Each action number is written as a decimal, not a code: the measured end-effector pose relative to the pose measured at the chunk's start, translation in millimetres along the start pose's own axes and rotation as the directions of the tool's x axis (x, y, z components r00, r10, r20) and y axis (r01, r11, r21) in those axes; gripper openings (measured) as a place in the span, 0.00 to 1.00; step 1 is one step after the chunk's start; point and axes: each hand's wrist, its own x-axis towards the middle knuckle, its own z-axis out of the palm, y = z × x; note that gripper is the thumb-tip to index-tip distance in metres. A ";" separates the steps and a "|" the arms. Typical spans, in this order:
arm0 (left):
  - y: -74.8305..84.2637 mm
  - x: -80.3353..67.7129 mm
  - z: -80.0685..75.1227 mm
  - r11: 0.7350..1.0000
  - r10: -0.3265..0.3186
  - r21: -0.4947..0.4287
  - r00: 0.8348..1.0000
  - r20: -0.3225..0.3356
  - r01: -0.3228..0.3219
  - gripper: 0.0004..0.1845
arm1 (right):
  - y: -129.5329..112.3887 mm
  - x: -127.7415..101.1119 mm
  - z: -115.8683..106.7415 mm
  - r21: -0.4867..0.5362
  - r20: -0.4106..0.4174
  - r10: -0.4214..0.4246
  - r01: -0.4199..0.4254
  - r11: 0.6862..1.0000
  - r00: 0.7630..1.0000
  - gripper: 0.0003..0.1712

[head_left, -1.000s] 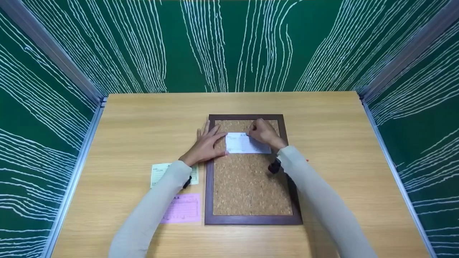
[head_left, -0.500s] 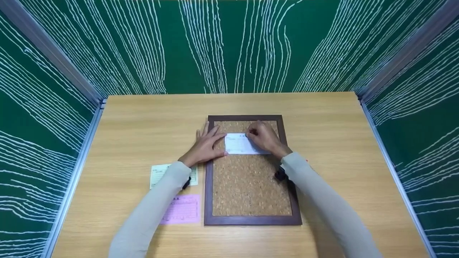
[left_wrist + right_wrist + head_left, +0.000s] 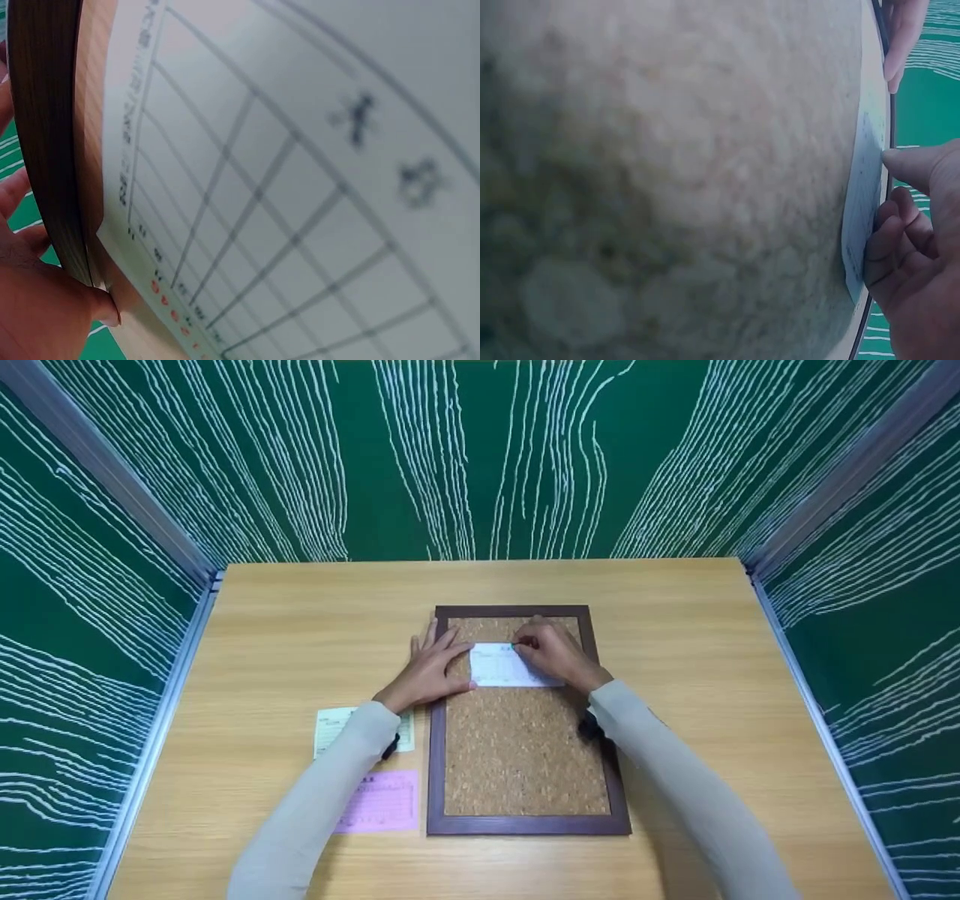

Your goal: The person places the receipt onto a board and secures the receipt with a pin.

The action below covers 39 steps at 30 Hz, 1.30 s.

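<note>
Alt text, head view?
A person's right grip pinches a small green item at a white slip's top edge on a framed corkboard; left grip spread at the slip's left edge. Pale-green slip and pink slip lie left.

From the head we look forward and down; from the left wrist, close onto printed paper (image 3: 262, 172); from the right, close along corkboard (image 3: 705, 165) the head shares.

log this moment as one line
white slip: on corkboard | left hand: spread at slip's left edge | right hand: pinches small green item at slip's top edge | green slip, pink slip: on table
</note>
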 end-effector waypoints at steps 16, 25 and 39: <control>-0.2 0.7 -0.2 1.000 -0.006 0.012 1.000 0.005 0.006 0.45 | 1.9 -1.2 0.9 0.042 0.007 0.036 -0.036 0.998 0.999 0.09; -0.5 0.5 -0.5 1.000 0.010 0.003 1.000 0.001 -0.010 0.45 | 2.5 -0.8 2.8 0.038 -0.016 0.034 -0.033 0.999 0.999 0.08; -0.8 0.3 0.0 1.000 0.006 0.021 1.000 -0.001 -0.006 0.45 | -0.2 -1.2 5.0 0.023 -0.028 0.049 -0.048 0.999 0.998 0.07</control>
